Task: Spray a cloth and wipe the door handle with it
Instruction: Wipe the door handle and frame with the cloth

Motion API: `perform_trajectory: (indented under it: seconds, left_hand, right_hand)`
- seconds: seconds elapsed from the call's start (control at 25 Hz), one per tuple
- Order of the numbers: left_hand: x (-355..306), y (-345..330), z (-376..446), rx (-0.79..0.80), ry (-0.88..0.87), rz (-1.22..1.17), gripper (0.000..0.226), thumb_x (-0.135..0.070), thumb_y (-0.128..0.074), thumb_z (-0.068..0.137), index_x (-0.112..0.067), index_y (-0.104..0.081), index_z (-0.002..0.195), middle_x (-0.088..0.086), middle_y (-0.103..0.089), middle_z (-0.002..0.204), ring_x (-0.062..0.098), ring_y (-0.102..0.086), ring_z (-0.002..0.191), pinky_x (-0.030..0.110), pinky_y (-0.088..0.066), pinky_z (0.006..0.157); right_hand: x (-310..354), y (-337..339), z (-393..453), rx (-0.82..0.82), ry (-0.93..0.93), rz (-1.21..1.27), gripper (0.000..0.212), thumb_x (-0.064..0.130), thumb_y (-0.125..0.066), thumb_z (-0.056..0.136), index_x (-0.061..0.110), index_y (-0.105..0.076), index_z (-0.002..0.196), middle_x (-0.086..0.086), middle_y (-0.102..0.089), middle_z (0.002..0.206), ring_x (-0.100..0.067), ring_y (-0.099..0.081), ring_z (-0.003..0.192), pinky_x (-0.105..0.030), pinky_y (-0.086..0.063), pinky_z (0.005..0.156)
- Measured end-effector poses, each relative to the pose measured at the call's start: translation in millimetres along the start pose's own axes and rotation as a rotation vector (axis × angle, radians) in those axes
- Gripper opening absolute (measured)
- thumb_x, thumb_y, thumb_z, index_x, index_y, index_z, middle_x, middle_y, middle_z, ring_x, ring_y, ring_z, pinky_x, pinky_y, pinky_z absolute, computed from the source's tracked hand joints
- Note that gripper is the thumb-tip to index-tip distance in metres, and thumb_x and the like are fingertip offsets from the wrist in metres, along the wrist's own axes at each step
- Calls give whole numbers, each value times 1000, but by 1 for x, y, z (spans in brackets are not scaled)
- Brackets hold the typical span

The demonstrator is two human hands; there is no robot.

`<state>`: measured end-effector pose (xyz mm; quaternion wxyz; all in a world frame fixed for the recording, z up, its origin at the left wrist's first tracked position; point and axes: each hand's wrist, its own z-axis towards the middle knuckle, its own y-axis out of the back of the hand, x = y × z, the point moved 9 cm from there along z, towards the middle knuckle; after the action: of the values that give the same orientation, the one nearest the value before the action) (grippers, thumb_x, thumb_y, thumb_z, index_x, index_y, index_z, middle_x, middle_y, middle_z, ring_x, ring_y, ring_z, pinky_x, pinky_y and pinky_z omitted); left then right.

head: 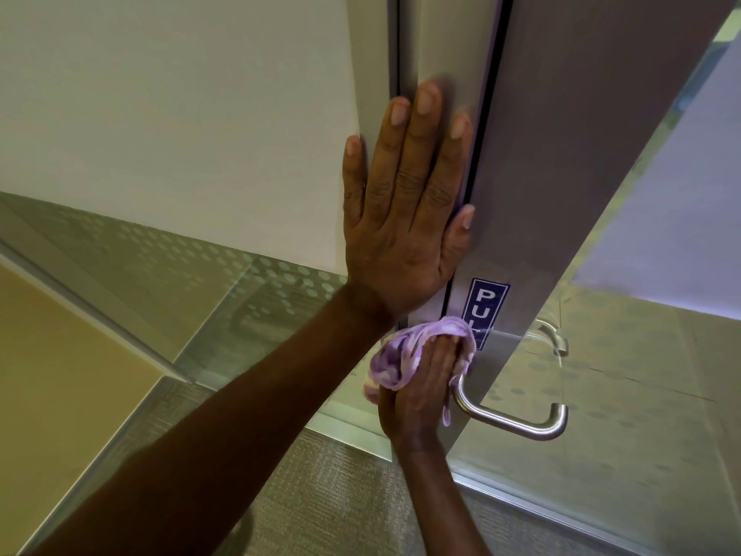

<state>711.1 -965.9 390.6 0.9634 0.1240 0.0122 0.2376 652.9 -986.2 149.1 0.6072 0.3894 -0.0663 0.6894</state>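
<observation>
Seen from a head camera looking down, two bare arms reach toward a metal-framed glass door. Left hand point(405, 202) lies flat with fingers straight and spread, palm pressed on the door frame point(437, 54) where it meets the door's edge, thumb resting on the door side of the seam. Below it, just under the wrist, the right hand point(421, 391) curls round a bunched purple and white cloth point(401, 355), pressing it against the door at the inner end of the handle point(517, 421).

That handle is a brushed steel bar with a curved end, running out to the right of the right hand; the cloth covers only its root, and the bar itself is bare. A blue "PULL" sticker point(483, 311) sits just above the cloth, partly hidden by it. Through the glass, a second handle point(555, 339) shows on the far side (faint, and not reachable from here).

What could go wrong, as a judgement:
- The left thumb and fingers straddle the seam between door and frame; if the door swings while wiping, they could be pinched.
- Pressing down on the handle may unlatch the door, so it moves unexpectedly.
- A loose tail of cloth hangs below the right hand and might snag on the bar.
- Wiping only the root would leave the outer bar and its curved tip untouched.
- Whether the cloth is damp cannot be told; no spray bottle is in view.
</observation>
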Motion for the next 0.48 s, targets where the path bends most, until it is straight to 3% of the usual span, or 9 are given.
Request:
perform_trajectory:
  seconds: [0.12,0.24,0.32,0.4,0.48]
  left_hand:
    - [1,0,0,3,16,-36,53,-40,-24,111,-12,-21,157,18,-23,160,12,9,162,48,-5,133]
    - [1,0,-1,5,13,-33,54,-39,-24,111,-13,-21,158,16,-17,162,12,8,162,48,-4,133]
    - [0,0,0,1,8,-32,54,-40,-25,111,-14,-21,157,15,-17,162,12,8,162,48,-4,133]
    - [0,-1,0,-6,3,-14,54,-40,-25,111,-13,-21,157,17,-21,161,12,8,162,47,-4,133]
    - [2,-1,1,-10,3,-7,54,-40,-25,110,-11,-23,156,19,-25,159,12,9,162,46,-3,133]
  right_hand:
    - [17,14,40,-38,-7,95,75,41,-52,100,7,-19,158,-27,-41,151,-41,-35,152,-58,-32,123]
    - [35,31,63,-132,109,36,69,38,-49,100,8,-22,155,-23,-34,153,-19,-11,163,-36,-10,132]
    - [30,26,54,-111,115,7,85,32,-64,91,10,-17,159,-21,-29,153,-20,-11,162,-33,-8,132]
    - [9,13,25,-10,-2,4,110,18,-85,72,9,-17,158,-23,-30,149,-36,-25,151,-47,-20,129]
    - [-14,-3,-8,78,-100,-28,92,16,-73,78,9,-19,152,-25,-39,142,-46,-43,132,-61,-43,112]
